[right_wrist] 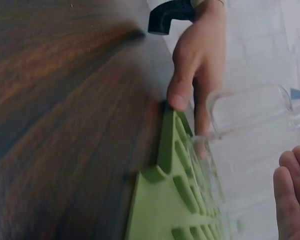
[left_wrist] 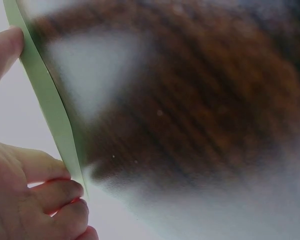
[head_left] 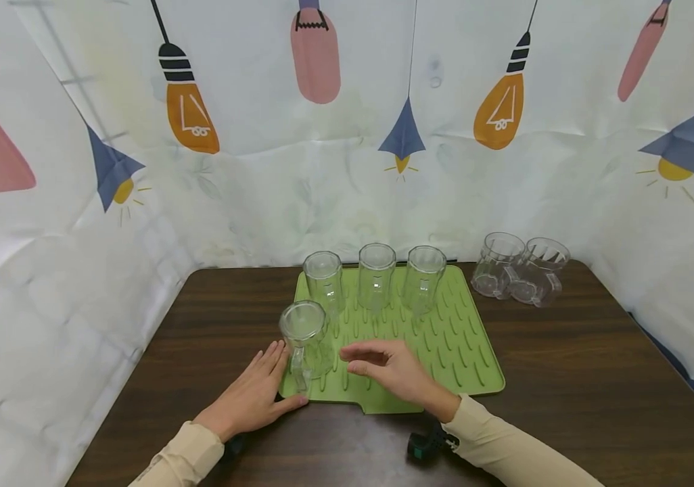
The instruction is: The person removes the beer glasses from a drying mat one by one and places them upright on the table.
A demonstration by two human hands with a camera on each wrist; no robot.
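Observation:
My left hand [head_left: 252,399] lies at the front left corner of a green drying mat [head_left: 469,358], fingers straight along its left edge and thumb at its front edge. In the left wrist view, the thumb and fingertips touch the mat's green rim [left_wrist: 52,107]. Just beside that hand, a clear glass mug [head_left: 303,325] stands on the mat with its handle toward me. My right hand [head_left: 392,368] is over the front of the mat, fingers loosely bent, holding nothing. The right wrist view has its fingers [right_wrist: 290,200] near the mug [right_wrist: 255,117], with a gap between them.
Three more glass mugs [head_left: 376,277] stand in a row at the back of the mat. Two others [head_left: 496,267] are side by side on the dark wooden table [head_left: 566,379] at the back right. A patterned white curtain [head_left: 347,196] hangs behind and around the table.

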